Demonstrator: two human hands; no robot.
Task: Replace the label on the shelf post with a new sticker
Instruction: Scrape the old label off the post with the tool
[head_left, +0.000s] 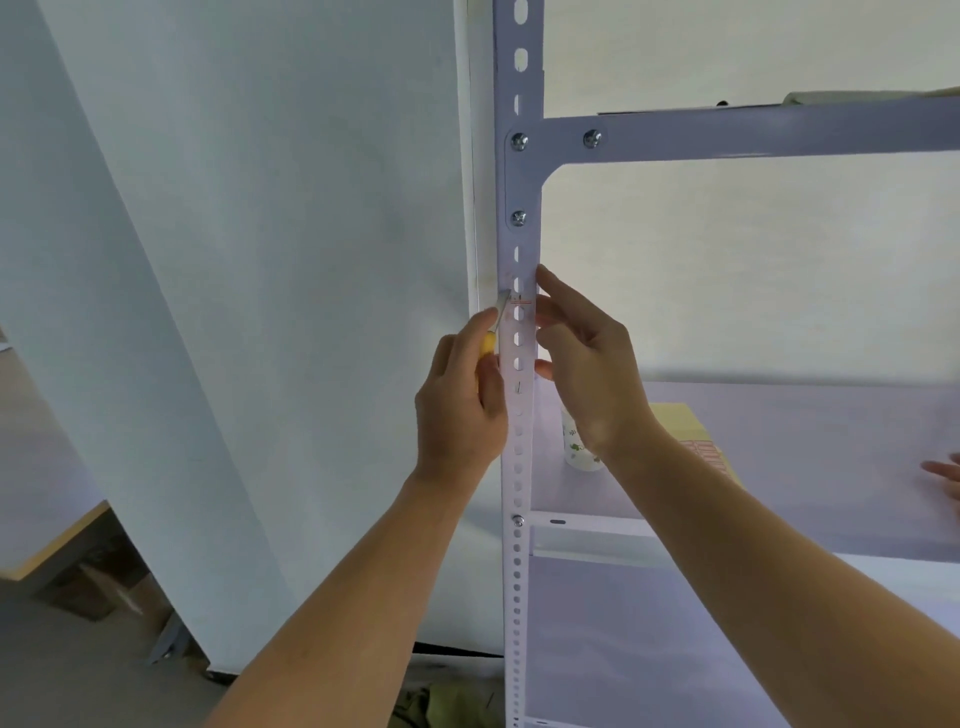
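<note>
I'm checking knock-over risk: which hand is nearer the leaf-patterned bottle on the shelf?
Right. The right hand touches the right edge of the post just above the bottle, wrist overlapping it in view. The left hand, gripping a yellow-handled tool, is across the post.

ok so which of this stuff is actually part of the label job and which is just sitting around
In the job:
- shelf post
- label on it
- yellow-handled tool, gripped by the left hand
- right hand, touching the post

Lying about, on the shelf:
- leaf-patterned cup
- cardboard box
</note>
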